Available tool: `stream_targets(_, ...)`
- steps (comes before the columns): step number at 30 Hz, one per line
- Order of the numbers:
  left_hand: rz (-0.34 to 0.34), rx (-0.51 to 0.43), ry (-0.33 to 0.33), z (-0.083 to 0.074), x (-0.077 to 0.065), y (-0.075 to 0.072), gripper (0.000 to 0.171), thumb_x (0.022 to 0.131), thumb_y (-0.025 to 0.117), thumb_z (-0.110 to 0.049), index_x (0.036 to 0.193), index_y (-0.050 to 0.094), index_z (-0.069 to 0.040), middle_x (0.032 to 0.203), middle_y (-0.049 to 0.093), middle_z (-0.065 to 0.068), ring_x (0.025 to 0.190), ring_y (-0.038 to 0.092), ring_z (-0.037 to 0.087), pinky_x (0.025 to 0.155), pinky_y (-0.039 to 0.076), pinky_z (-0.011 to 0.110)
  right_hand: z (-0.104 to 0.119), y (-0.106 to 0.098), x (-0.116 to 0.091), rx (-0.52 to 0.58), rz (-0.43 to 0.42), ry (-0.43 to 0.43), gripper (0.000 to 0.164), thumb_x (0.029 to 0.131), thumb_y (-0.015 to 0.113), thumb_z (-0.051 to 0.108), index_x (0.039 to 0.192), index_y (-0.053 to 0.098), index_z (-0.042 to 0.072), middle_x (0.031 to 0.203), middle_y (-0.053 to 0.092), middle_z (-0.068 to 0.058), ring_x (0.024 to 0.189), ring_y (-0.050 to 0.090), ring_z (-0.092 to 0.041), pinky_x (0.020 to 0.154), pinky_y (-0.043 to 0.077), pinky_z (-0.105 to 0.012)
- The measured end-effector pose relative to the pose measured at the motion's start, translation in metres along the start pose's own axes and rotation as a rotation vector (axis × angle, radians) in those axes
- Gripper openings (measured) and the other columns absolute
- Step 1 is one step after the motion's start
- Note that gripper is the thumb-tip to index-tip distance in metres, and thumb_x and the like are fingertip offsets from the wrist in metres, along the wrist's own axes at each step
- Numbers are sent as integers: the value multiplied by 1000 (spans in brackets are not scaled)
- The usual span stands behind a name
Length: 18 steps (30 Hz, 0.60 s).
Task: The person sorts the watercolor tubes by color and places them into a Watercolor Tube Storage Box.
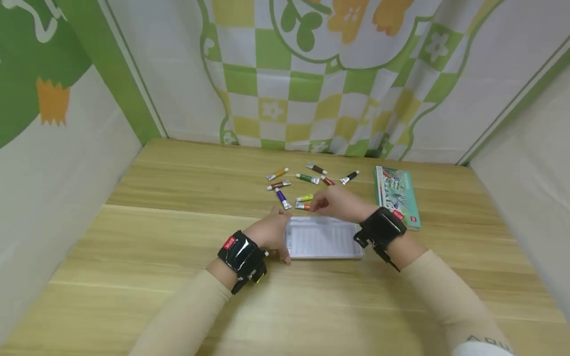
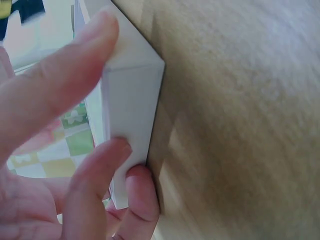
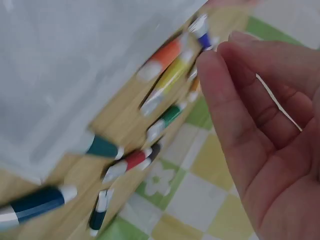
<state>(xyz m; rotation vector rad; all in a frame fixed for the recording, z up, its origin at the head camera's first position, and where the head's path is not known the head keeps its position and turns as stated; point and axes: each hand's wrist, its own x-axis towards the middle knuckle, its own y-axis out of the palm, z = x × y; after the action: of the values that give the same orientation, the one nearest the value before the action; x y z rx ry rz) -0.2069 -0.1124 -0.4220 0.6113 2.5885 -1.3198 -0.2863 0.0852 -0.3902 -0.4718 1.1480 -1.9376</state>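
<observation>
Nearest me, a smooth beige sleeve (image 1: 187,311) leads to the left hand (image 1: 270,231), gripping one end of a shallow white rectangular box (image 1: 325,241) on the wood-grain table (image 1: 147,247). Above its far edge, the right hand's (image 1: 346,203) thumb and forefinger nearly meet; I can't tell if they pinch anything. Crimped paint tubes (image 1: 308,178) lie beyond.

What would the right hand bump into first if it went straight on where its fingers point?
Probably the orange paint tube, close by the right hand in the head view. How high the hand is looks unclear, so it might pass over.
</observation>
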Motion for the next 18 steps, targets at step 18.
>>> stream_targets(18,-13,13,34,0,0,0,121,52,101,-9,153,36,11,146,37,27,116,53,33,97,51,43,-18,10,20,-63,-96,84,25,89,72,1,114,72,0,87,67,-4,75,60,-14,67,52,-29)
